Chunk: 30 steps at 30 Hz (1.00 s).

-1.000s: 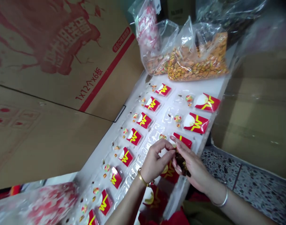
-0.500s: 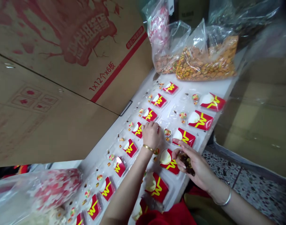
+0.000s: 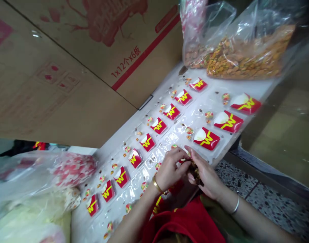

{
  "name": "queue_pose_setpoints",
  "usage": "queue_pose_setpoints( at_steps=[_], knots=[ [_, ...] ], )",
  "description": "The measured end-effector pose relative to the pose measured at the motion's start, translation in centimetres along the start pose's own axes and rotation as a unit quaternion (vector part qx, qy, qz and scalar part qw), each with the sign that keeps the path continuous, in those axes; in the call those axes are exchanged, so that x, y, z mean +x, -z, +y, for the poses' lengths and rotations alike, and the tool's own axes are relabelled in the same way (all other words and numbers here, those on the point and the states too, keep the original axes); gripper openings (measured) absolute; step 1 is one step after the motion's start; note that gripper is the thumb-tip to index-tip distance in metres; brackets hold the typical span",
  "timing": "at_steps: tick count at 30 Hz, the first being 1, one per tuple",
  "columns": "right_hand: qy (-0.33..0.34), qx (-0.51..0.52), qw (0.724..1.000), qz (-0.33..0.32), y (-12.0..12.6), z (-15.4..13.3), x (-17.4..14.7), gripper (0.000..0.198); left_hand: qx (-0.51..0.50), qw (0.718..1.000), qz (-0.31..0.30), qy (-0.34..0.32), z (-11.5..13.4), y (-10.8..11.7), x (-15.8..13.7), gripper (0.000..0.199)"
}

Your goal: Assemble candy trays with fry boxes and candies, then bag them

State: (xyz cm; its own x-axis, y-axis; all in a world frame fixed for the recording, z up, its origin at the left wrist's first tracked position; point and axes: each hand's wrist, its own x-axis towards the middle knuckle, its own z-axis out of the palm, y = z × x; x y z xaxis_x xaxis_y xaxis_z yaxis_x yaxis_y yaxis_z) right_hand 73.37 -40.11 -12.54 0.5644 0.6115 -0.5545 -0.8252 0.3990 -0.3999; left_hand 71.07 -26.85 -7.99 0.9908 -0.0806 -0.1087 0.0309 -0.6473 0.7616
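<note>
My right hand [image 3: 206, 175] is cupped round a handful of small, dark brown, shiny pieces [image 3: 195, 172], too small to name. The bent fingers of my left hand [image 3: 173, 167] are closed at the same handful, thumb and fingertips touching the pieces. Both hands meet over the near row of clear plastic blister trays on a white table. In the trays' pockets lie red packets with yellow marks, such as this red packet [image 3: 207, 138], with small round colourful pieces [image 3: 189, 130] beside them. My hands and forearms cover part of the near row.
A large cardboard box [image 3: 75, 77] stands along the far left side. Clear bags of orange pieces [image 3: 245, 60] sit at the table's far end. At lower left lies a clear bag of red and white pieces [image 3: 74, 168]. Speckled floor [image 3: 237, 179] shows at right.
My left hand has moved from the far row of trays back to my right hand and now touches the brown pieces there. The camera view has shifted, too.
</note>
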Motion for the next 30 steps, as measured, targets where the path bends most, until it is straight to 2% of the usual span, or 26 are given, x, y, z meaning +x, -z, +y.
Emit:
queue_pose_setpoints(
  at_steps=[4, 6, 8, 14, 17, 19, 21, 23, 25, 27, 30],
  knots=[
    [-0.112, 0.105, 0.988, -0.029, -0.3, 1.3, -0.1, 0.024, 0.039, 0.989, 0.131, 0.056, -3.1, 0.9, -2.0, 0.014],
    [-0.126, 0.166, 0.978, -0.008, -0.5, 1.4, -0.3, 0.015, 0.113, 0.972, 0.187, 0.087, -4.7, 1.7, -2.1, 0.017],
    [-0.111, 0.199, 0.974, 0.018, -0.8, 1.2, -0.6, 0.012, 0.187, 0.957, 0.201, 0.097, -5.9, 2.2, -1.5, 0.018],
    [-0.076, 0.202, 0.974, 0.062, -1.3, 0.6, -1.0, 0.018, 0.348, 0.920, 0.154, 0.094, -7.1, 1.2, 1.8, 0.020],
    [-0.045, 0.186, 0.980, 0.047, -1.2, 0.4, -1.1, 0.019, 0.367, 0.914, 0.135, 0.108, -7.1, 0.6, 2.8, 0.017],
    [-0.034, 0.174, 0.983, 0.038, -1.1, 0.3, -1.2, 0.021, 0.345, 0.921, 0.139, 0.114, -6.8, 0.7, 2.8, 0.019],
    [-0.034, 0.164, 0.985, 0.033, -1.1, 0.2, -1.2, 0.024, 0.292, 0.938, 0.153, 0.106, -6.1, 1.0, 2.1, 0.022],
    [-0.039, 0.159, 0.986, 0.027, -1.2, 0.3, -1.2, 0.026, 0.216, 0.964, 0.141, 0.064, -4.9, 1.4, 0.8, 0.023],
    [-0.048, 0.158, 0.986, 0.017, -1.4, 0.5, -1.2, 0.025, 0.147, 0.985, 0.090, 0.003, -3.6, 1.7, -1.0, 0.022],
    [-0.063, 0.155, 0.986, -0.002, -1.8, 1.1, -1.3, 0.022, 0.115, 0.992, 0.035, -0.032, -2.5, 1.5, -2.7, 0.023],
    [-0.108, 0.137, 0.984, -0.030, -2.6, 2.4, -1.4, 0.018, 0.112, 0.993, 0.026, -0.006, -1.9, 0.9, -5.1, 0.019]
  ],
)
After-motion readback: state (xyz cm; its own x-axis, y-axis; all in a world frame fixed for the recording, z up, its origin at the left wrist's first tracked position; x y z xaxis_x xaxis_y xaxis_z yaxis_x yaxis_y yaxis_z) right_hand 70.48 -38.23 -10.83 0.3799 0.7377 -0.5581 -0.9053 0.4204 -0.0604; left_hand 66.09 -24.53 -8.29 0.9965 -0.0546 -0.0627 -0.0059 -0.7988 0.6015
